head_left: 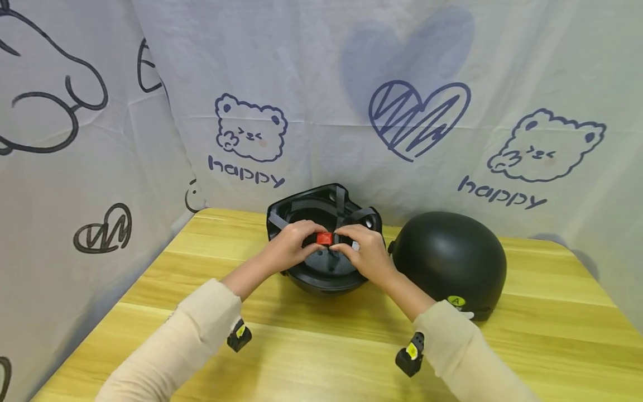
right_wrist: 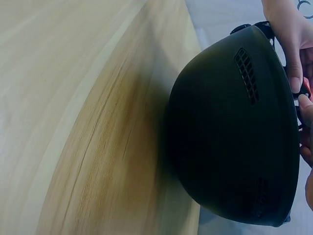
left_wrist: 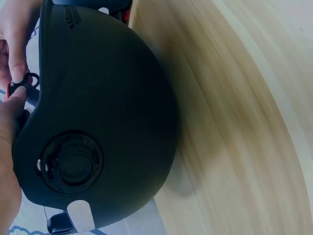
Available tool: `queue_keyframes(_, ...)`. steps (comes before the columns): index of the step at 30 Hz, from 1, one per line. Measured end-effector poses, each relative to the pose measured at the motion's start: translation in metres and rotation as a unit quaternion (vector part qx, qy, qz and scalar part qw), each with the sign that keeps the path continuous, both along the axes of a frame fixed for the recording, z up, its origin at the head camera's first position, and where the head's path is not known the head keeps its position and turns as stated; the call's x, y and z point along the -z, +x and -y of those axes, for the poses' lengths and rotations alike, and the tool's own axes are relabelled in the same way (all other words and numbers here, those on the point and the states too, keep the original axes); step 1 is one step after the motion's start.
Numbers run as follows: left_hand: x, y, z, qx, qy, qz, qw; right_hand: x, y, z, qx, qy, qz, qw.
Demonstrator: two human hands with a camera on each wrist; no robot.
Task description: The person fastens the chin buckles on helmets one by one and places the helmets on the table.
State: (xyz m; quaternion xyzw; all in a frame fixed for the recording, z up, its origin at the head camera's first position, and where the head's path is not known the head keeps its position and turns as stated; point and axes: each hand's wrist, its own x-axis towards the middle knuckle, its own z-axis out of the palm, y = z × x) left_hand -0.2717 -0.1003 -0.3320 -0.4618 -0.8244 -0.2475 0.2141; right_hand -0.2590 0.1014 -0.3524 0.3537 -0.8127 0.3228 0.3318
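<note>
A black helmet [head_left: 326, 286] lies upside down on the table, its padded inside facing up and its grey straps [head_left: 340, 201] showing. Over its opening, the red buckle [head_left: 324, 238] of the chin strap is held between both hands. My left hand [head_left: 291, 244] pinches the black strap end at the buckle's left side. From the right, my right hand [head_left: 368, 252] pinches the other strap end close against the buckle. The halves appear joined. The helmet's smooth outer shell [left_wrist: 112, 93] fills much of the left wrist view, with a round dial on it.
A second black helmet [head_left: 449, 262] rests dome up on the wooden table [head_left: 311, 357], just right of the first, bearing a round yellow-green sticker [head_left: 456, 301]. A printed white cloth [head_left: 321, 111] hangs behind the table and along its left side.
</note>
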Motion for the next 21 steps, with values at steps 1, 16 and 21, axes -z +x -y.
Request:
queue_keyframes(1, 0.0, 0.0, 0.0, -0.002, -0.003, -0.002, 1.0, 0.0, 0.0, 0.0, 0.0, 0.0, 0.001, 1.0)
queue_keyframes(16, 0.001, 0.001, 0.006, -0.065, -0.017, -0.034, 0.9972, -0.009, 0.005, -0.012, 0.023, 0.012, 0.087, 0.996)
queue_keyframes(21, 0.003, -0.001, 0.013, -0.107, 0.011, -0.081, 0.9909, -0.017, 0.005, -0.02, 0.043, 0.003, 0.076, 0.996)
